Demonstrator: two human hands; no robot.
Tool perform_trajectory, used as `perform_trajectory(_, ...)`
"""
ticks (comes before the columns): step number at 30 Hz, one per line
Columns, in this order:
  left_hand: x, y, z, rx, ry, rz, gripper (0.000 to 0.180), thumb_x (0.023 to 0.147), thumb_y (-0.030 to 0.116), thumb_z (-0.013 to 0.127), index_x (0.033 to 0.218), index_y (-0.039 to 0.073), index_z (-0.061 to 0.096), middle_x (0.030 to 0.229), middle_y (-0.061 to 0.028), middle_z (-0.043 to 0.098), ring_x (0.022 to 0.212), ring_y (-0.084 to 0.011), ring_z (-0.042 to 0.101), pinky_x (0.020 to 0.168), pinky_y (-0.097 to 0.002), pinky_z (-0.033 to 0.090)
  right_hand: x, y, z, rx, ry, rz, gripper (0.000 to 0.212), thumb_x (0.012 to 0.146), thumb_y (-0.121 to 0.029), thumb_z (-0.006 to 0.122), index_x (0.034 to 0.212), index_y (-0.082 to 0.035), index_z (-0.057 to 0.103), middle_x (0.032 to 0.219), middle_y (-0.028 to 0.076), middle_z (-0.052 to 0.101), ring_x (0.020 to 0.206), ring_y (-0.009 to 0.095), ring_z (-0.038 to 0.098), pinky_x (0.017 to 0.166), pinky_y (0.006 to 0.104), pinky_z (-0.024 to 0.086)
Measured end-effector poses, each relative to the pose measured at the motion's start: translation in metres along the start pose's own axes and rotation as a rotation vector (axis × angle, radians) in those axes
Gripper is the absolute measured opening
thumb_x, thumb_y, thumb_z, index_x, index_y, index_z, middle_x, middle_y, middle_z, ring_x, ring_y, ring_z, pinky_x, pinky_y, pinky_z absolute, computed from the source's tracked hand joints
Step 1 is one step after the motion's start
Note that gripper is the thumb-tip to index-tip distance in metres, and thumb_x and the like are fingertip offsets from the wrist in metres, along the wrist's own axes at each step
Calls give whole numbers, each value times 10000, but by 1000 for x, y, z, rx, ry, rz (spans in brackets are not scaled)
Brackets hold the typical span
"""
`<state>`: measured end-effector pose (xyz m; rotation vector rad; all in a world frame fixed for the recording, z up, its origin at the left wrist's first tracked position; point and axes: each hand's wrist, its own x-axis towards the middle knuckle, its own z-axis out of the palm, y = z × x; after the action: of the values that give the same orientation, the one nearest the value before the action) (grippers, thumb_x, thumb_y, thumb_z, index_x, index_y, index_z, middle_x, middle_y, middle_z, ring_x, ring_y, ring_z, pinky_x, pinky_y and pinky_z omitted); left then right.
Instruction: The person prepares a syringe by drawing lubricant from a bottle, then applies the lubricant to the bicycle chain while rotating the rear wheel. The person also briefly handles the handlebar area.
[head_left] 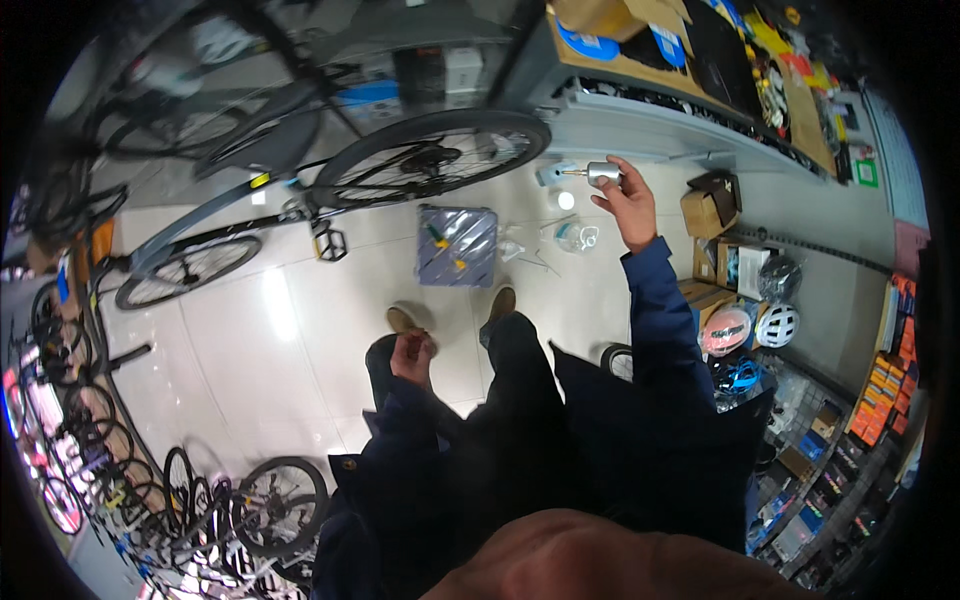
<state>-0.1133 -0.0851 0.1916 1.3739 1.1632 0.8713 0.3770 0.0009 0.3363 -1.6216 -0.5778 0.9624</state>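
The person stands on a pale tiled floor in a bicycle workshop, looking down past dark trousers and brown shoes. The right hand, raised in the upper middle of the frame, has its grip closed around a small silver canister with a thin nozzle pointing left toward the grey tabletop edge. The canister is held in the air, clear of the tabletop and well apart from the bicycle. The left hand hangs low near the thigh in the centre of the frame; its fingers are curled, but whether it holds anything I cannot tell.

A dark bicycle stands across the upper left, its rear wheel just left of the raised hand. On the floor between the wheel and the person's feet lies a striped grey tray with a few small tools on it, and just right of it sit a clear plastic bag and some small loose parts.

Judging from this, the work looks to be at an early or middle stage: the canister is picked up and in hand but not yet brought to any part of the bicycle, and the tools lie spread out on the tray. Nothing visible shows a finished step on the bicycle itself.

Helmets and boxes fill the shelves at the right.
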Motion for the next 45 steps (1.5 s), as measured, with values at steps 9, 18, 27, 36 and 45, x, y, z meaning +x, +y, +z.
perform_trajectory(9, 26, 143, -261, -379, 379, -54, 282, 1013, 47, 658, 1281, 3, 580, 1101, -84, 682, 963, -133, 648, 849, -279, 543, -116, -249, 306, 11, -520, -306, 480, 1011, -14, 610, 1469, -96, 491, 1255, 37, 602, 1120, 139, 618, 908, 340, 617)
perform_trajectory(18, 66, 181, -604, -173, 767, 199, 298, 997, 73, 697, 1269, -9, 606, 1124, -70, 680, 1025, -128, 643, 850, -258, 537, -206, -281, 702, 164, -915, -314, 462, 1028, -82, 612, 1471, -62, 482, 1308, 96, 614, 1184, 194, 628, 985, 382, 590)
perform_trajectory(27, 131, 163, -750, -47, 965, 169, 405, 959, 87, 729, 1341, 18, 614, 1162, -105, 716, 1012, -151, 685, 823, -282, 572, -254, -242, 965, 74, -1182, -400, 490, 953, -63, 740, 1384, 10, 518, 1121, 78, 675, 924, 121, 688, 811, 264, 582)
perform_trajectory(36, 170, 157, -773, -44, 937, 165, 444, 853, 70, 809, 1273, 75, 667, 1233, -79, 675, 1132, -196, 656, 950, -369, 564, -268, -213, 1053, -367, -1214, -695, 484, 875, -214, 823, 1294, -71, 625, 1032, 107, 763, 918, 167, 743, 775, 307, 599)
perform_trajectory(45, 190, 163, -775, 118, 995, 283, 384, 781, 94, 844, 1143, 88, 718, 1193, -107, 689, 1118, -278, 664, 937, -388, 546, -270, -195, 1063, -363, -1247, -732, 466, 860, -148, 815, 1277, -60, 627, 965, 83, 741, 832, 143, 726, 726, 293, 600)
